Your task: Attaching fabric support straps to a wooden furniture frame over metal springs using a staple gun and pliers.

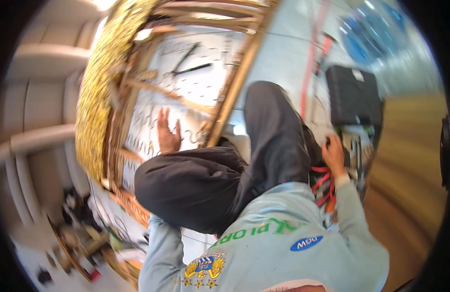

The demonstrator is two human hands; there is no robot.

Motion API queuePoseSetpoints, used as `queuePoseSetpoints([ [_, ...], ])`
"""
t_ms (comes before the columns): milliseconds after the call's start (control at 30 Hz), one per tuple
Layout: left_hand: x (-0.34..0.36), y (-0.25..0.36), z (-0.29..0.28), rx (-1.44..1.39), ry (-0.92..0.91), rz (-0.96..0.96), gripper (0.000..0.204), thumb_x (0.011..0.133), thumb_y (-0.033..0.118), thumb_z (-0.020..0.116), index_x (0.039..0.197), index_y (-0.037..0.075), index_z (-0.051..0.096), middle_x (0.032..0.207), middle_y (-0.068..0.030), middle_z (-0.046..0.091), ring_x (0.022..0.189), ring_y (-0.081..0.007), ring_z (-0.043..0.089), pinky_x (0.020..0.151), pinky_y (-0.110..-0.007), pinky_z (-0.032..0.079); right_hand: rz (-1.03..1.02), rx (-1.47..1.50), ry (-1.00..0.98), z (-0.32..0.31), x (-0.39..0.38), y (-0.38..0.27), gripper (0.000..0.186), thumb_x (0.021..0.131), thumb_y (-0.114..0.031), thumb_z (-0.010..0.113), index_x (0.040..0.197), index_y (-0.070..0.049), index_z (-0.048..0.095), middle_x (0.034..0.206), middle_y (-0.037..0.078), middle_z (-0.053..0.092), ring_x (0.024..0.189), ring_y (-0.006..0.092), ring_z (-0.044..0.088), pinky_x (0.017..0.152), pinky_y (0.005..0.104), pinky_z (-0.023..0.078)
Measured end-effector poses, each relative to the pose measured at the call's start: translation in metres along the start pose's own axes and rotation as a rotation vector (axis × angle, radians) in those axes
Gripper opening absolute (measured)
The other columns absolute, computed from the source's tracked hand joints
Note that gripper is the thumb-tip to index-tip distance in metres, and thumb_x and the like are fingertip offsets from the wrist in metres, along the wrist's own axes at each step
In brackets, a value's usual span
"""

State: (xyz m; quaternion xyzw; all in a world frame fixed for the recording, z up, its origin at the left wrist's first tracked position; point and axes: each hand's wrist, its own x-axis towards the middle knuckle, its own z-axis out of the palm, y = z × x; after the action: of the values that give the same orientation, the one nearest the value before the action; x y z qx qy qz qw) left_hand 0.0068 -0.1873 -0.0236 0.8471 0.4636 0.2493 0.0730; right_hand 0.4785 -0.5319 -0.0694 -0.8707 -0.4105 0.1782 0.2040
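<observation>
My left hand [169,134] reaches inside a wooden furniture frame [231,85], fingers stretched and apart, with nothing visible in it. It is over a white panel [186,90] marked by several short wavy dark pieces. Farther off on that panel rests a dark tool [192,69] with two long arms spread in a V. On the right side, my right hand [334,155] is beside my leg with fingers curled around something dark and small that I cannot make out. Red straps or cords [322,187] lie just below it, partly hidden by the wrist and sleeve.
Yellow fuzzy covering [96,97] runs along the frame's left side. A black hard case [354,95] lies on the right, near a large clear blue bottle [373,31]. Beige sofa seating [45,107] stands far left. Loose clutter [84,238] covers the lower left.
</observation>
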Motion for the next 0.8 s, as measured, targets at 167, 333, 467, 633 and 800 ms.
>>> queuePoseSetpoints([
  [167, -0.173, 0.032, -0.023, 0.1, 0.189, -0.36, 0.059, 0.097, 0.025, 0.056, 0.151, 0.014, 0.033, 0.154, -0.0129, 0.035, 0.141, -0.0264, 0.035, 0.111, -0.039, 0.036, -0.076, -0.088, -0.087, 0.001, -0.017, -0.008, 0.021, 0.09, -0.013, 0.061, 0.107, -0.001, 0.058, 0.102, 0.022, 0.059, 0.096, 0.0418, 0.058, 0.081, 0.0464, 0.047],
  [333, -0.422, 0.146, -0.02, 0.316, -0.09, -0.928, 0.067, 0.098, 0.035, 0.055, 0.155, 0.015, 0.024, 0.157, -0.0128, 0.028, 0.145, -0.0271, 0.029, 0.112, -0.041, 0.035, -0.153, -0.006, -0.138, 0.003, -0.003, -0.018, 0.015, 0.091, -0.013, 0.06, 0.098, 0.001, 0.062, 0.092, 0.019, 0.062, 0.081, 0.0362, 0.063, 0.073, 0.0406, 0.05],
  [467, -0.513, 0.22, 0.039, 0.495, -0.48, -1.263, 0.063, 0.096, 0.028, 0.054, 0.151, 0.007, 0.031, 0.151, -0.0183, 0.035, 0.14, -0.0399, 0.034, 0.106, -0.053, 0.04, -0.313, 0.029, -0.115, 0.004, 0.069, -0.077, 0.016, 0.091, -0.012, 0.061, 0.1, 0.001, 0.064, 0.091, 0.016, 0.063, 0.081, 0.0293, 0.064, 0.072, 0.0374, 0.051],
  [633, -0.517, 0.239, 0.062, 0.495, -0.606, -1.431, 0.092, 0.085, 0.056, 0.054, 0.148, -0.001, 0.021, 0.156, -0.0305, 0.011, 0.138, -0.0608, 0.013, 0.104, -0.073, 0.024, -0.543, 0.095, -0.143, 0.01, 0.153, -0.171, 0.017, 0.095, -0.013, 0.06, 0.105, 0.0, 0.064, 0.095, 0.013, 0.067, 0.084, 0.0237, 0.065, 0.074, 0.0332, 0.053],
  [800, -0.449, 0.245, 0.036, 0.241, -0.011, -1.49, 0.083, 0.088, 0.049, 0.063, 0.151, 0.009, 0.027, 0.154, -0.0254, 0.018, 0.141, -0.0496, 0.015, 0.11, -0.064, 0.02, -1.11, 0.029, -0.248, 0.049, 0.19, -0.195, 0.03, 0.092, -0.026, 0.063, 0.105, 0.001, 0.063, 0.095, 0.016, 0.067, 0.084, 0.0297, 0.065, 0.076, 0.0384, 0.05],
])
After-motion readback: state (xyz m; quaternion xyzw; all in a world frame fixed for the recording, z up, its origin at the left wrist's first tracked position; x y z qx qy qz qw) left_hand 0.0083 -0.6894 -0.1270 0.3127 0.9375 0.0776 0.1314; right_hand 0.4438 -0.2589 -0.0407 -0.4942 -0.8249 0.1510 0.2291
